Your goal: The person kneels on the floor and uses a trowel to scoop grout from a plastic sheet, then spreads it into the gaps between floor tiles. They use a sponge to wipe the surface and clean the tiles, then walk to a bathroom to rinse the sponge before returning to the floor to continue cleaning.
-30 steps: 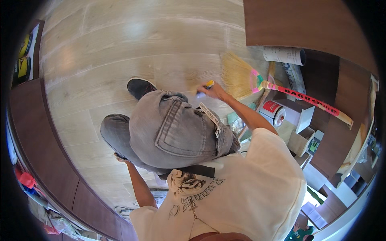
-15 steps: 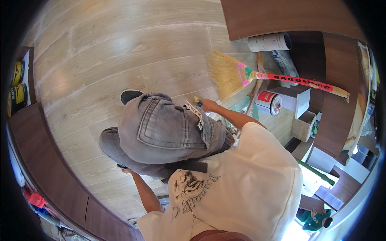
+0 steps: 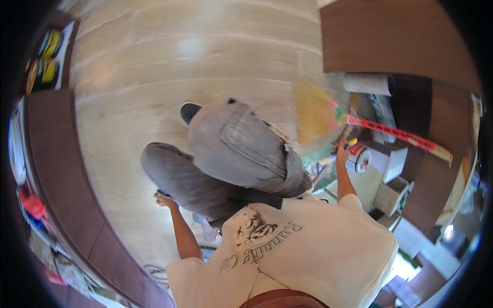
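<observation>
My right hand (image 3: 341,152) is closed around a small tool with a yellow end (image 3: 351,143); its exact kind is too small to tell. It is stretched out to the right, beside a white can with a red label (image 3: 359,158) and below the head of a straw broom (image 3: 314,114). My left hand (image 3: 165,199) is low beside my left knee, its fingers closed on a small dark object (image 3: 163,193) that I cannot make out. My bent legs in grey trousers (image 3: 241,138) lie between the two hands.
Wood-look floor tiles (image 3: 179,61) spread ahead. Brown cabinet panels (image 3: 56,149) curve along the left, with yellow-and-black tins (image 3: 50,44) beyond. At the right are a brown board (image 3: 390,38), a rolled paper tube (image 3: 367,84) and an open drawer box (image 3: 390,195).
My right hand has swung away from my knee out to the right, carrying the yellow-ended tool near the can. My left hand stays low by my left leg. The whole view has shifted.
</observation>
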`<state>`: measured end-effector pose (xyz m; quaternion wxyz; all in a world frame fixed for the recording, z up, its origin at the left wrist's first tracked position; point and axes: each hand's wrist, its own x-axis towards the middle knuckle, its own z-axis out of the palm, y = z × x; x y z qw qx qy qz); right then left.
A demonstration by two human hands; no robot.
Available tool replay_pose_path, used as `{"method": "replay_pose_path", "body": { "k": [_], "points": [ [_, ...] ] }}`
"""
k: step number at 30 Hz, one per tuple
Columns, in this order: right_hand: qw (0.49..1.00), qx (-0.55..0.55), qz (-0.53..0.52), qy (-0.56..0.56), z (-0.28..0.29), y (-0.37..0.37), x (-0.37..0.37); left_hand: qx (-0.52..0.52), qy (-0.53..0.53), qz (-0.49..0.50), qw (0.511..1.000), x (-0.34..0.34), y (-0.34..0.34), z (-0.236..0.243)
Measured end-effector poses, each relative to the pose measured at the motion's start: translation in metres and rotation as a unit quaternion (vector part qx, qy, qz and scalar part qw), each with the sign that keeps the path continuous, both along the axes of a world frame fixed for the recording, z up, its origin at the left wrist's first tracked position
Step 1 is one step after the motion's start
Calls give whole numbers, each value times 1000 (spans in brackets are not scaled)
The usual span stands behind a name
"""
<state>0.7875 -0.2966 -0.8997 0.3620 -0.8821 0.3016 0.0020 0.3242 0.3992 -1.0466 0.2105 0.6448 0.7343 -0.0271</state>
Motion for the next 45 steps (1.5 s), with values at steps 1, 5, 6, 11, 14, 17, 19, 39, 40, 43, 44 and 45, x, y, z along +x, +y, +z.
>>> {"method": "replay_pose_path", "body": {
  "k": [1, 5, 6, 11, 14, 17, 19, 39, 40, 43, 44, 45],
  "points": [
    [997, 26, -10, -73, 12, 12, 6, 4, 0, 26, 1000, -12, 9, 3],
    [975, 96, -40, -196, 67, 93, 55, 23, -47, 111, 992, -33, 43, -11],
    [970, 111, -51, -209, 81, 100, 69, 17, -42, 105, 993, -12, 34, -1],
    [966, 81, -105, -221, 83, 89, 103, 0, 27, 70, 997, -10, 15, 3],
    [971, -8, 4, -241, 105, 123, 101, -14, 24, 23, 999, -14, 23, 1],
    [965, -87, 154, -194, 149, 176, 83, -39, 20, 37, 998, -16, 27, 10],
    [965, -79, 222, -112, 192, 220, 78, -48, 31, 60, 997, -15, 28, 9],
    [988, -117, 57, 78, 55, 59, -36, -41, 100, 55, 993, -2, 22, 5],
    [984, -143, 30, 99, 48, 41, -41, -37, 96, 59, 993, -8, 24, 1],
    [989, -127, -53, 47, 39, -20, -48, -45, 101, 49, 993, -11, 31, -1],
    [986, -139, -87, 31, 38, -52, -46, -61, 108, 43, 991, -9, 24, -5],
    [984, -131, -117, 17, 36, -71, -41, -67, 107, 39, 991, -8, 24, -3]
  ]
}}
